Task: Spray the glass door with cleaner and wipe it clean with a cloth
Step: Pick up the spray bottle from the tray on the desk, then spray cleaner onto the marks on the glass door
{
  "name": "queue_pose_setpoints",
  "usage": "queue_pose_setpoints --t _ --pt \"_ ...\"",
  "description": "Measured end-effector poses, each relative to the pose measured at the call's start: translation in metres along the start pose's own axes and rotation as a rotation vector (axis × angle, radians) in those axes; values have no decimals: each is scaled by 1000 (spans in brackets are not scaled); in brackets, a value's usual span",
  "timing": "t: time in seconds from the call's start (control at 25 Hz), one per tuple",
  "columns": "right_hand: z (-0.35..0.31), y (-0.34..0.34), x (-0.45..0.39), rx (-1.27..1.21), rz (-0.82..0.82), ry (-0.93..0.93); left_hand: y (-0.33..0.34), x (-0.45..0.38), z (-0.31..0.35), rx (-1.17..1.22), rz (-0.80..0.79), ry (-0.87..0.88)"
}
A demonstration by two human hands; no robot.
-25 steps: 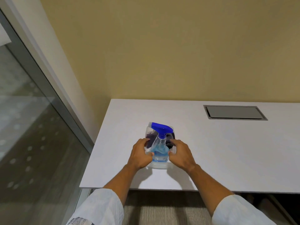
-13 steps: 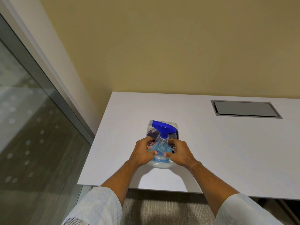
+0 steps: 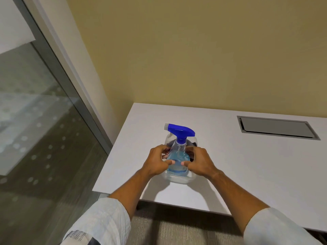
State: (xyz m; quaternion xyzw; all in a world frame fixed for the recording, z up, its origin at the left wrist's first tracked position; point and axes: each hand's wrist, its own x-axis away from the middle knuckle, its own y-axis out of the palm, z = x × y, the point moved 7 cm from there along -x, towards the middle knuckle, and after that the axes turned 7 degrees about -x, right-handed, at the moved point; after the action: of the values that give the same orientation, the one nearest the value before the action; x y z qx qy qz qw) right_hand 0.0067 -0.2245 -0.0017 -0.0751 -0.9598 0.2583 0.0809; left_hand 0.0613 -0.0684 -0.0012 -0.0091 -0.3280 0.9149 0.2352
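Both hands curl round a clear spray bottle [image 3: 178, 156] of blue cleaner, left hand [image 3: 158, 162] and right hand [image 3: 199, 163] gripping opposite sides, thumbs nearly meeting | bottle upright in a clear plastic container [image 3: 178, 177] on the white desk [image 3: 247, 165] | dark cloth [image 3: 172, 144] tucked behind it | glass door [image 3: 35, 129] at left.

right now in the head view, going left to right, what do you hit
glass door -> door frame -> left hand -> spray bottle -> right hand -> grey cable hatch set in the white desk
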Motion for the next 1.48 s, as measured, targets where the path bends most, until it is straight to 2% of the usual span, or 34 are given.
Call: queue_pose_setpoints --t 0.28,0.52,0.8,1.04,1.48 --pt "-86 -28 14 30 -33 -197 -63 45 58 -37 175 99" --pt "-150 -10 40 55 -92 -357 -116 104 67 -75 293 120" --pt "-218 45 94 65 -183 -479 -173 199 51 -107 441 81" --pt "-277 115 181 61 -325 -604 -219 319 22 -161 540 45" --pt "-344 231 331 47 -606 -803 -256 536 -26 -137 763 -141"
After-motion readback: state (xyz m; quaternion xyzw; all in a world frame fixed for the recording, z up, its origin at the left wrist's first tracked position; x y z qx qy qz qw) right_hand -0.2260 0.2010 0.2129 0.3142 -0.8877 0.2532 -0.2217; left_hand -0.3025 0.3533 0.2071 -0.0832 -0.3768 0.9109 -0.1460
